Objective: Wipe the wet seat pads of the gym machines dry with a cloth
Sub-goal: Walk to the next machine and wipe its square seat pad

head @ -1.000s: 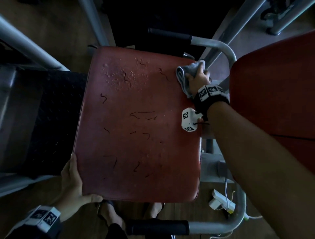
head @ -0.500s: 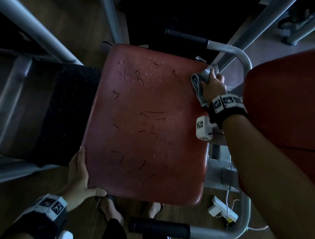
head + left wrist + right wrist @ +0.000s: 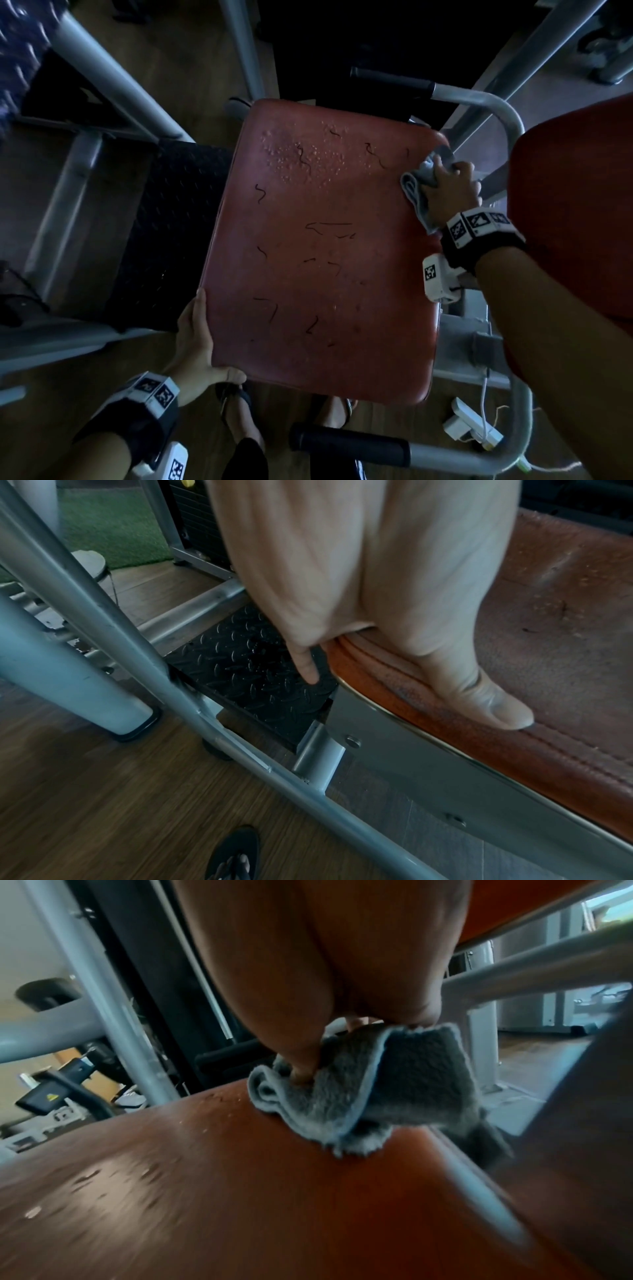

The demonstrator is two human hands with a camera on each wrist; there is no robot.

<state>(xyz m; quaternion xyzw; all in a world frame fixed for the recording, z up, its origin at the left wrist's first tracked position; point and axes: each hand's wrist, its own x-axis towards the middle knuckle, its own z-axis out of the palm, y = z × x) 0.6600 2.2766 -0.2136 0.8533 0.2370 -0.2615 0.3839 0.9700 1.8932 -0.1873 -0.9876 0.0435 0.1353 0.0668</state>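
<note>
A red seat pad (image 3: pixel 322 253) fills the middle of the head view, cracked, with water drops (image 3: pixel 301 161) beaded near its far edge. My right hand (image 3: pixel 450 186) grips a bunched grey cloth (image 3: pixel 416 192) at the pad's far right corner. In the right wrist view the cloth (image 3: pixel 369 1088) touches the pad (image 3: pixel 240 1191) there. My left hand (image 3: pixel 198 346) holds the pad's near left corner, fingers along the side edge and thumb along the front edge. In the left wrist view the thumb (image 3: pixel 479 691) lies on the pad's seam (image 3: pixel 514 750).
Grey handle bars with black grips (image 3: pixel 352 445) frame the seat on the right. A second red pad (image 3: pixel 575 205) stands at the right. A black tread plate (image 3: pixel 171 240) and grey frame tubes (image 3: pixel 113 78) lie to the left. My sandalled feet (image 3: pixel 239 411) are under the front edge.
The right hand with the cloth has stayed at the pad's far right corner, shifting only slightly. The left hand keeps its hold. The head view has drifted, so the seat sits more to the right.
</note>
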